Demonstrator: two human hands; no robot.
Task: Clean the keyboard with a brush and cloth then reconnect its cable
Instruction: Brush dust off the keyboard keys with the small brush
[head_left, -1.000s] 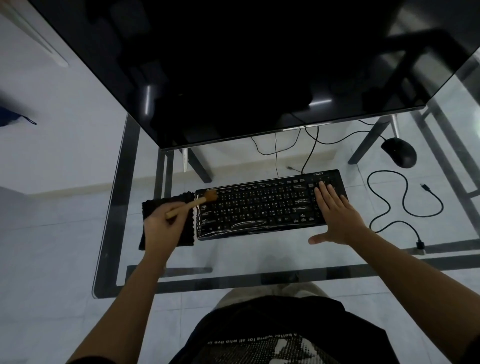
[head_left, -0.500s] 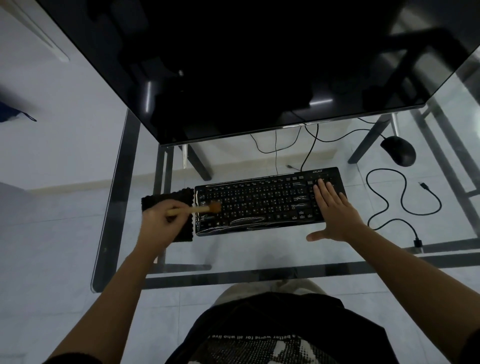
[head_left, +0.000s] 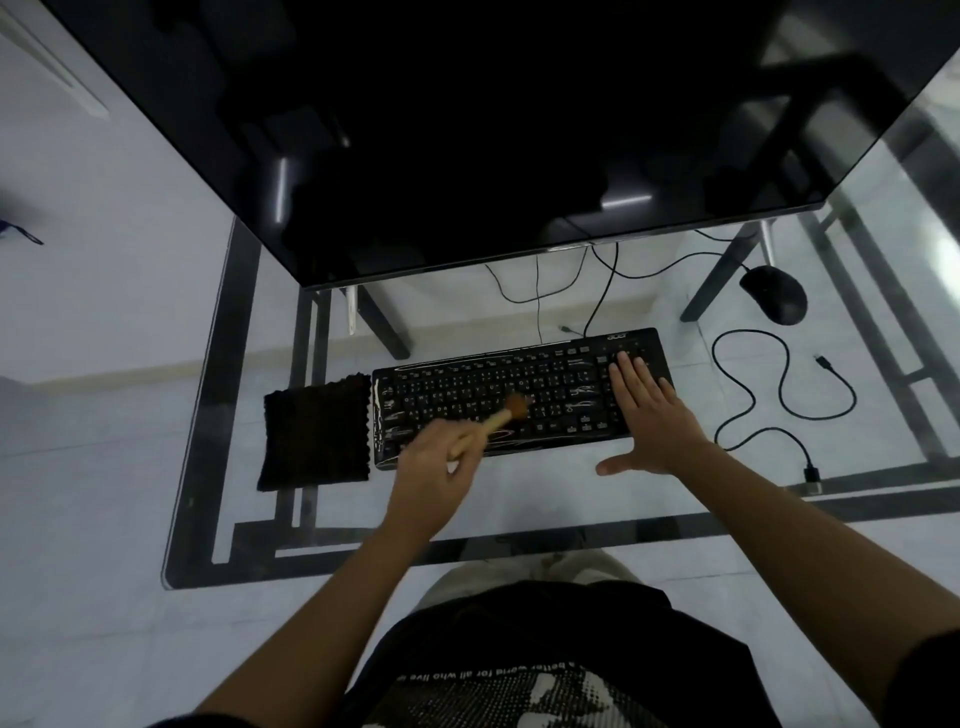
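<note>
A black keyboard (head_left: 545, 384) lies on the glass desk (head_left: 519, 499) below the monitor. My left hand (head_left: 434, 470) grips a small wooden-handled brush (head_left: 506, 410), its bristles on the keys in the keyboard's middle. Flat on the right end of the keyboard rests my right hand (head_left: 652, 415), fingers straight over the number pad. A dark cloth (head_left: 314, 434) lies just left of the keyboard. A loose black cable (head_left: 753, 410) curls on the desk to the right, with a free plug (head_left: 823, 362) at one end.
A large dark monitor (head_left: 467, 130) overhangs the back of the desk. A black mouse (head_left: 774, 293) sits at the back right. Thin cables (head_left: 540, 291) hang behind the keyboard. The desk's front edge is close to my body.
My left hand has swept the brush to the right, from the keyboard's left end to its middle, uncovering the cloth. My right hand has stayed on the keyboard's right end.
</note>
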